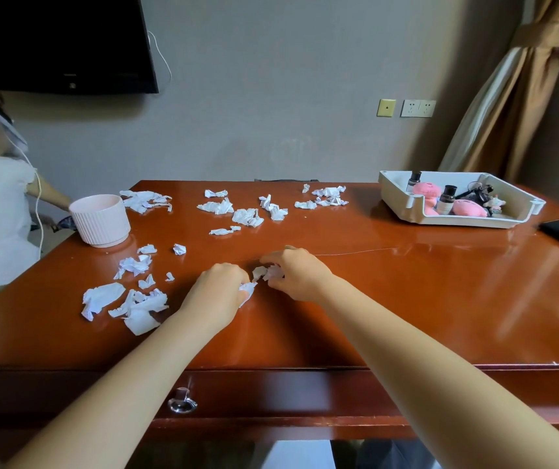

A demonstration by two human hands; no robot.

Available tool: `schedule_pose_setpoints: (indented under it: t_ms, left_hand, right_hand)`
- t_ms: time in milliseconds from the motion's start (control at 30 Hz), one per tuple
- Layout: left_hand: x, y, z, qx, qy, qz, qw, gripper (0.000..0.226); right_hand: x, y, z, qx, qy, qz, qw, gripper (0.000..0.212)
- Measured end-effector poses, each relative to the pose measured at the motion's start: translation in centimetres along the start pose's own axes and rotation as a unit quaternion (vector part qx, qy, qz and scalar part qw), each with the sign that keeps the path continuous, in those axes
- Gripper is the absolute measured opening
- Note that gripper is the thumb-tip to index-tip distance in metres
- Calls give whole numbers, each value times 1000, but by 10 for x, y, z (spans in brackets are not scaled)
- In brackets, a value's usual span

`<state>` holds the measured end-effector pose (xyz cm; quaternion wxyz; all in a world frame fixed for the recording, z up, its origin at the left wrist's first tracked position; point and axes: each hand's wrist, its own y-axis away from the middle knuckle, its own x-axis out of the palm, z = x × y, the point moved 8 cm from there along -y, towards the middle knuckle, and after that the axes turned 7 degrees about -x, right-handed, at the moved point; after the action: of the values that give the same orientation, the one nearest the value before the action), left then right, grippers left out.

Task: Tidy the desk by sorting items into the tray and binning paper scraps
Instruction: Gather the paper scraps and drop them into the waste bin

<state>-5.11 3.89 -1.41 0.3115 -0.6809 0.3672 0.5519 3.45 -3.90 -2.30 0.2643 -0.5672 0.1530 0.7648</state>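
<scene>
Gathering: left hand (218,291) grip clutching paper scrap (248,288), right hand (296,274) grip pinching crumpled scraps (267,273); should be bunching tight for pink bin (100,220) at ten o'clock.

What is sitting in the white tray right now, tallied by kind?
Dark-capped bottles: 2
Pink plush toys: 2
Small white figure: 1
Black object, kind unclear: 1
Total: 6
</scene>
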Motion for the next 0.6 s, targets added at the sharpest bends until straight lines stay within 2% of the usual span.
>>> schedule_pose_setpoints:
  t_ms: [167,367,600]
  left_hand:
    - [-2,-5,3,14,6,-37,999,28]
    - [-2,-6,10,29,59,-51,997,24]
    - [-2,-7,22,21,147,-49,988,16]
  right_hand:
    - [4,-4,24,-89,58,58,993,36]
    - [0,-3,37,-120,54,25,991,26]
    - [-3,-6,29,-82,29,-11,996,21]
